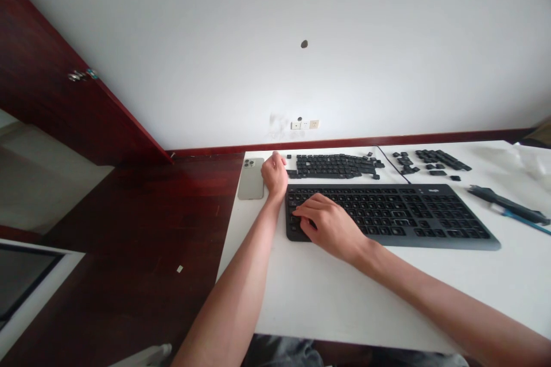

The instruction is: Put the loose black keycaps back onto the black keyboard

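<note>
A black keyboard (379, 212) lies on the white table, most of its key positions looking like bare square sockets without caps. Over its left end is my right hand (329, 222), thumb and fingers bent together against the key positions. Whatever those fingertips may hold is too small to make out. My left hand (274, 174) is curled closed beside the keyboard's back left corner, between a phone and a block of loose black keycaps (329, 166). Its fingertips are partly hidden, so its contents cannot be seen. One single keycap (289, 156) sits just right of the left hand.
A silver phone (251, 179) lies face down near the table's left edge. More loose keycaps (443, 159) are scattered at the back right, past the cable (392, 164). A black strip-like tool (508, 203) and a blue stick (527, 221) lie right of the keyboard.
</note>
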A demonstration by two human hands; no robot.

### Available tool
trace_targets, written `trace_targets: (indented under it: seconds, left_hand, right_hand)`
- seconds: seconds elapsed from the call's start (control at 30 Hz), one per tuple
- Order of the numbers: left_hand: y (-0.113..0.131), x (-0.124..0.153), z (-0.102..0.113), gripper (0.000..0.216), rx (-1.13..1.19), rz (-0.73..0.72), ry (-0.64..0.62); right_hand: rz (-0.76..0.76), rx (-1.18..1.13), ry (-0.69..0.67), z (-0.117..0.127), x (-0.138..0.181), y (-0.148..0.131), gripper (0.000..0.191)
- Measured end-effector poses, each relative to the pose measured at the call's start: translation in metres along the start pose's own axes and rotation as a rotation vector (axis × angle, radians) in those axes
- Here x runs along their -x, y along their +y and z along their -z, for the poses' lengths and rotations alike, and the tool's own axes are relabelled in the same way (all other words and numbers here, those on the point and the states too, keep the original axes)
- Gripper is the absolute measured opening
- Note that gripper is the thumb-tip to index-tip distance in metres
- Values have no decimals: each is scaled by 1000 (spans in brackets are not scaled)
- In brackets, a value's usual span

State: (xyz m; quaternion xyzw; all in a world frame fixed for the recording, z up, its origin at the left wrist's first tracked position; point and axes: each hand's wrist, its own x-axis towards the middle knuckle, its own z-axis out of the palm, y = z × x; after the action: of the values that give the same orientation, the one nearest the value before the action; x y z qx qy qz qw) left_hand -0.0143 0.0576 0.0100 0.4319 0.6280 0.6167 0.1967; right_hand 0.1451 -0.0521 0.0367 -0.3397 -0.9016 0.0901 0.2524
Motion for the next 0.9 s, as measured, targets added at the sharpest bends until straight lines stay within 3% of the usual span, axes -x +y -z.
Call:
trace_targets:
  seconds: [0.2,0.37,0.5,0.63,0.9]
  left_hand:
    - [-3,-1,0,47,-19,-56,11]
    - [-5,-3,-2,51,-40,-55,22]
    - [-4,-4,-2,50,-65,-41,32]
    - [0,-4,-1,47,-85,-23,26]
    - [0,-4,-2,48,-68,-16,38]
  right_hand:
    - [-105,0,91,31,-53,45,29]
    - [-142,65,-30,21,-102,81,31]
    - [-148,159,-161,1,-119,84,31]
    - [-147,175,-204,-10,-121,80,30]
    - [-186,158,-212,-5,-125,85,30]
